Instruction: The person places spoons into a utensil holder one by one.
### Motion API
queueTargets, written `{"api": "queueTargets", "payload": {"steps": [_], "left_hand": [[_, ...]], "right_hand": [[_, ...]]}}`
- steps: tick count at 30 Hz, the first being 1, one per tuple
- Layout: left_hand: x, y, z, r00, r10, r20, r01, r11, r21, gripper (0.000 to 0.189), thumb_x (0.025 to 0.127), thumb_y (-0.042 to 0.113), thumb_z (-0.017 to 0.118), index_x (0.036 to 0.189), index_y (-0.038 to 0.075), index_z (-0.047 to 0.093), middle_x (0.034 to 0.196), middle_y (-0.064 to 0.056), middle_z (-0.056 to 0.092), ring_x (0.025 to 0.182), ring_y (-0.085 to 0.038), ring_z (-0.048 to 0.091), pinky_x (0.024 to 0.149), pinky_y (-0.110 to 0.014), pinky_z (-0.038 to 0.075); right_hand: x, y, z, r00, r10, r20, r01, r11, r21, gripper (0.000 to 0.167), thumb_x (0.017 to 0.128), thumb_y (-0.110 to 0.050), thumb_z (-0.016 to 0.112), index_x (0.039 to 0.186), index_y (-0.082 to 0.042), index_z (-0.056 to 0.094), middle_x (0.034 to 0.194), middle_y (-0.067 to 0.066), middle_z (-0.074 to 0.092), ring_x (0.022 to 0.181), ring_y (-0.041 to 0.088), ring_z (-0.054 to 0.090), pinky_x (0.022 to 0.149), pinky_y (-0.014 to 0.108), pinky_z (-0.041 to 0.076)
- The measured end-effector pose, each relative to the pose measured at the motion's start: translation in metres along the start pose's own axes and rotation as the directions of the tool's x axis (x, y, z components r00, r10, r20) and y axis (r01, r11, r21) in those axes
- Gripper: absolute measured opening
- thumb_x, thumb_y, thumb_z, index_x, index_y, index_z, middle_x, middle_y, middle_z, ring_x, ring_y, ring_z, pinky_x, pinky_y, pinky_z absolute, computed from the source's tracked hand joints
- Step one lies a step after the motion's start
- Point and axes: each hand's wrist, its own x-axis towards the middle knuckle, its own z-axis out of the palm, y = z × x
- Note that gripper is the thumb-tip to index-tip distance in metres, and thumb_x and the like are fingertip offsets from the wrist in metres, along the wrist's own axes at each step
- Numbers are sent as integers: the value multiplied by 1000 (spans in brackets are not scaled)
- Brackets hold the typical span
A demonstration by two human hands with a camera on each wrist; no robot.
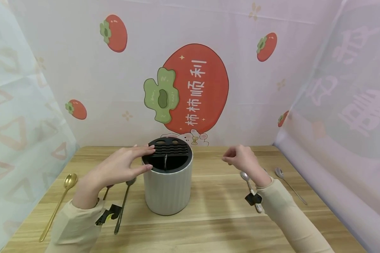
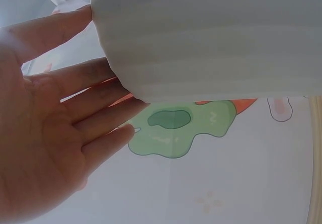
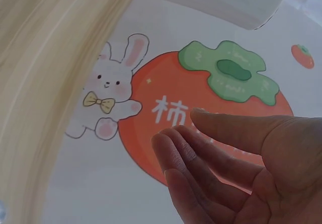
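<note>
A white ribbed utensil holder [image 1: 168, 191] with a black slotted top [image 1: 173, 149] stands upright near the middle of the table. My left hand [image 1: 121, 167] is at its left side, fingertips over the black rim and thumb at the front edge. In the left wrist view, the extended fingers [image 2: 95, 100] reach the holder's ribbed wall [image 2: 211, 43]. Off to the right, my right hand [image 1: 242, 158] hovers above the table, fingers loosely bent. The right wrist view shows nothing between its thumb and fingers [image 3: 186, 153].
A gold spoon [image 1: 58, 203] lies far left. Nearer the holder is a dark spoon [image 1: 125, 200], beside another dark utensil partly hidden by my left wrist. On the right lie a silver spoon [image 1: 245, 176] and a longer one [image 1: 288, 182]. Printed cloth [image 1: 256, 98] stands behind the wooden table [image 1: 215, 225].
</note>
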Motion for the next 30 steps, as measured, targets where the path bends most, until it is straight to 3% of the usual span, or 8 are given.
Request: {"api": "queueTargets", "payload": {"steps": [30], "left_hand": [[0, 0, 1, 1000, 18, -18, -18, 1000, 11, 53, 91, 40, 60, 135, 10, 54, 141, -3, 51, 133, -34, 43, 108, -53, 34]], "right_hand": [[-6, 61, 12, 983, 168, 74, -162, 983, -82, 20, 86, -24, 68, 93, -6, 72, 85, 7, 72, 68, 14, 66, 67, 42, 52]]}}
